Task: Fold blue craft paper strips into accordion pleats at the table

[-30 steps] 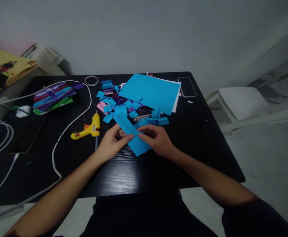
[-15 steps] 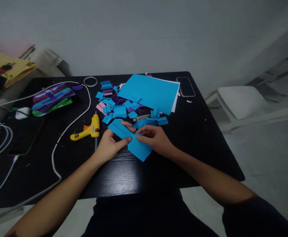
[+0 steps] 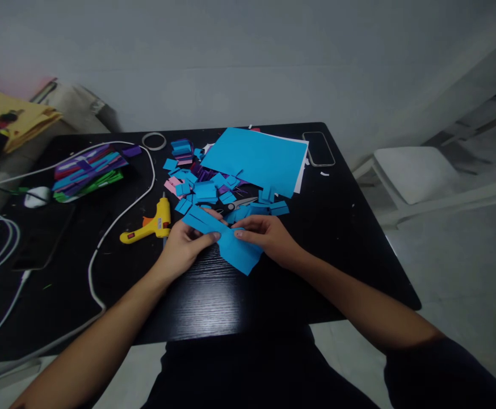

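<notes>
Both of my hands pinch one blue paper piece (image 3: 236, 251) cut into strips, held just above the black table (image 3: 214, 301). My left hand (image 3: 184, 245) grips its left part, thumb on top. From the right, my right hand (image 3: 269, 236) pinches it with thumb and forefinger. Behind my hands lies a heap of small blue, pink and purple paper bits (image 3: 205, 184), with scissors (image 3: 239, 203) among them. A large blue sheet (image 3: 259, 159) lies further back on white paper.
A yellow glue gun (image 3: 150, 222) lies left of my left hand, its white cable (image 3: 103, 238) looping over the table. Coloured paper strips (image 3: 86, 170) are stacked at the back left. A tape ring (image 3: 154, 140), a phone (image 3: 318, 149) and a white chair (image 3: 418, 173) are around.
The strip end of the blue paper has swung slightly left and down in my hands. Both hands stay almost in place.
</notes>
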Demonstrator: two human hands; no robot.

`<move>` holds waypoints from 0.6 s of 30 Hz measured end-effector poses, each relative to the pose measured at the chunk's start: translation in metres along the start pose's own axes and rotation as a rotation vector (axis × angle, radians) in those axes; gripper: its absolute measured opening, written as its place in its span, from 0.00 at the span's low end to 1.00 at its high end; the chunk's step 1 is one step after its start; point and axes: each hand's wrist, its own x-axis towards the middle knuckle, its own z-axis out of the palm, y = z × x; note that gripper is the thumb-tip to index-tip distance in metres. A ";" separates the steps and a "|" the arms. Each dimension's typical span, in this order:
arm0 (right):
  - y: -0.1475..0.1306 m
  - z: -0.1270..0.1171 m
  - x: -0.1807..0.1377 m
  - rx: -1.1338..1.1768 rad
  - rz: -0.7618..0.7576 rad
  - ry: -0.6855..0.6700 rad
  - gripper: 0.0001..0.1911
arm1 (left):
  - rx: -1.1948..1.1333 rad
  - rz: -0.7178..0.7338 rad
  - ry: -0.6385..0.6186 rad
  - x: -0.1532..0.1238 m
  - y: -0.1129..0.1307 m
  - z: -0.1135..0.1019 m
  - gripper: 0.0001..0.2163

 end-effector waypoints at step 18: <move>-0.001 0.000 -0.001 0.043 0.011 -0.026 0.12 | -0.013 0.013 -0.050 0.001 0.010 0.004 0.13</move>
